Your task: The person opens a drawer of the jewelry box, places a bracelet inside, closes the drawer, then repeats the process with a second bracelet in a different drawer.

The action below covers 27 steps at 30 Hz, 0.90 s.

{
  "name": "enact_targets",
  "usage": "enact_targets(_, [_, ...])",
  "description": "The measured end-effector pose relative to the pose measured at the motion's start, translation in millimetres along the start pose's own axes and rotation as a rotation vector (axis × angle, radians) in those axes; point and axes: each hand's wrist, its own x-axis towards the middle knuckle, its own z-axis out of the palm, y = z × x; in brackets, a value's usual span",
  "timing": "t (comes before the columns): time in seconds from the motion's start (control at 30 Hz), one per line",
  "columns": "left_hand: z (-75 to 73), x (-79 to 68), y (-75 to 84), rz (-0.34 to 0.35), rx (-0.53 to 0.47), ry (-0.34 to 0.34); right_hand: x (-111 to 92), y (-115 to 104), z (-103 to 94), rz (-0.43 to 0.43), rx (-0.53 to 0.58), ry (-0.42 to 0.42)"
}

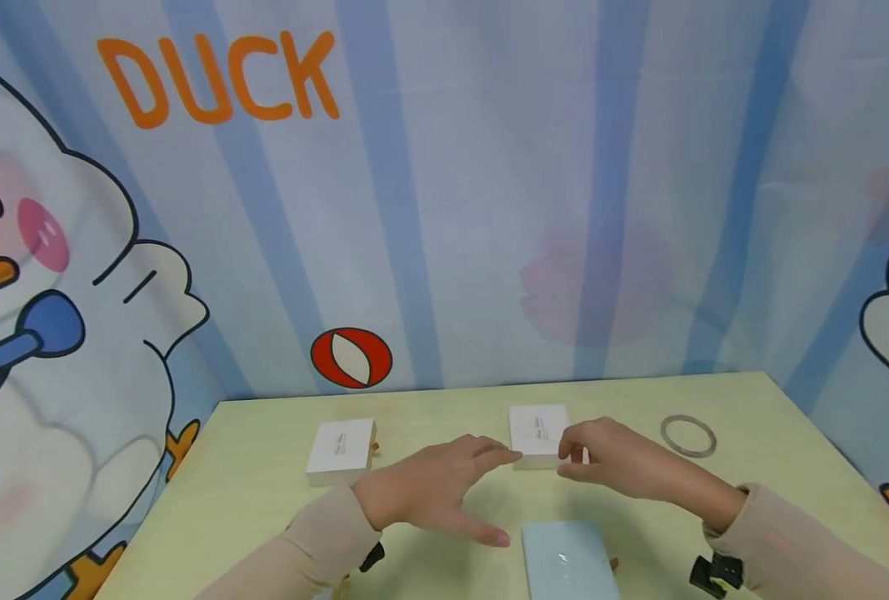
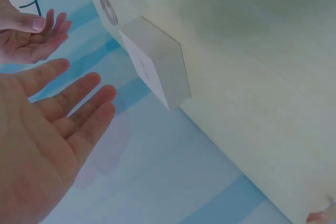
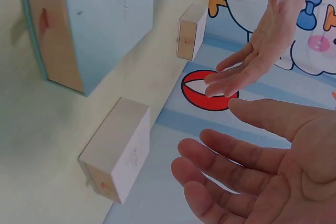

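Observation:
In the head view my left hand [image 1: 444, 485] is held over the table with its fingers spread and the thumb apart. My right hand [image 1: 612, 460] hovers to the right, fingers loosely bent, nothing between them. A white box [image 1: 538, 429] with small print on its lid lies between and just beyond both hands. Nearer the front edge lies a light blue box [image 1: 566, 560] with a small brown tab on its right side. In the right wrist view both palms show bare, and the blue box [image 3: 107, 19] stands out as the larger one.
A second white box [image 1: 342, 450] with a brown tab lies at the left, beyond my left forearm. At the right back a grey ring [image 1: 688, 436] lies flat on the pale yellow table [image 1: 744, 400]. A printed cloth backdrop [image 1: 489, 208] rises behind the table's far edge.

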Motion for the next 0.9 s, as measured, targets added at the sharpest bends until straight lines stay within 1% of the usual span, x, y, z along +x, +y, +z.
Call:
enact_targets(0.27, [12.3, 12.8, 13.1, 0.045, -0.013, -0.044, -22, 16, 4.0, 0.032, 0.075, -0.028])
enact_targets(0.4, [18.4, 20.4, 18.9, 0.082, 0.017, -0.046, -30, 24, 5.2, 0.030, 0.098, -0.026])
enact_targets(0.57, [26.8, 27.7, 25.3, 0.101, 0.042, -0.047, -41, 34, 9.1, 0.032, 0.119, -0.027])
enact_targets(0.7, [33.1, 33.1, 29.3, 0.116, 0.069, -0.058, -49, 41, 14.5, 0.034, 0.125, -0.025])
enact_targets(0.77, [35.6, 35.1, 31.2, 0.126, 0.063, -0.064, -52, 44, 17.7, 0.042, 0.139, -0.027])
enact_targets(0.9, [41.3, 38.1, 35.4, 0.156, 0.075, -0.054, -58, 51, 25.0, 0.031, 0.176, -0.044])
